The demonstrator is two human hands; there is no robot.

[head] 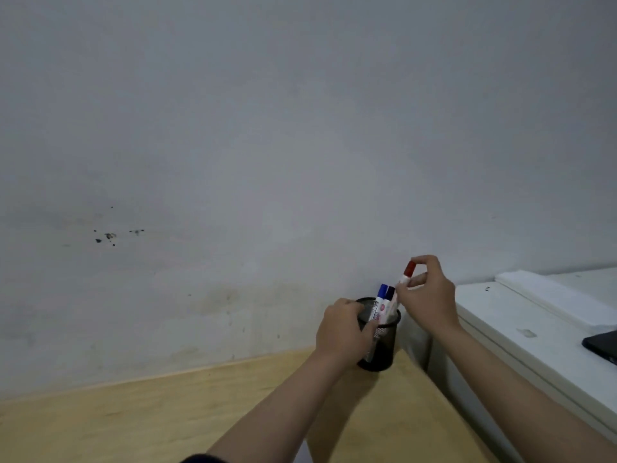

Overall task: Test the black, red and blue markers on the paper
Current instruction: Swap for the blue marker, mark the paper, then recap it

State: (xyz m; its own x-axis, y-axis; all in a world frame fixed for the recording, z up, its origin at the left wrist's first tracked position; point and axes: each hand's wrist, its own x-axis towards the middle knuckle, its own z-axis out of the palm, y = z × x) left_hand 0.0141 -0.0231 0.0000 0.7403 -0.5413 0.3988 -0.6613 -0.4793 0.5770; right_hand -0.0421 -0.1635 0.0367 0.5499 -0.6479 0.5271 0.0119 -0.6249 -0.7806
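Markers, three of them with white barrels and coloured caps, stand together in a black wire-mesh pen cup (380, 349) at the far right corner of a pale wooden desk (167, 419); the red-capped marker (405, 275) leans to the right and rises higher than the other two, pinched near its cap between the thumb and fingertips of the right hand (430, 295), whose fingers are curled closed around the barrel; whether its lower end is clear of the cup cannot be told, since the hand covers that part; the blue-capped marker (380, 300) and the black-capped marker (389, 295) sit just left of those fingers, upright and touching one another, their lower barrels inside the cup; the left hand (344, 332) wraps around the cup's left side, fingers bent over the near wall and thumb at the rim, gripping it on the desk; both bare forearms reach in from the lower edge, a dark sleeve (197, 458) showing at the left elbow; a scuffed grey-white wall (267, 145) with a few dark specks fills the upper frame behind the hands; to the right of the right wrist a white cabinet top (507, 315) adjoins the desk, carrying a flat stack of white paper (561, 289) near the wall and the corner of a dark flat object (602, 345) at the frame's edge, well apart from the fingers.
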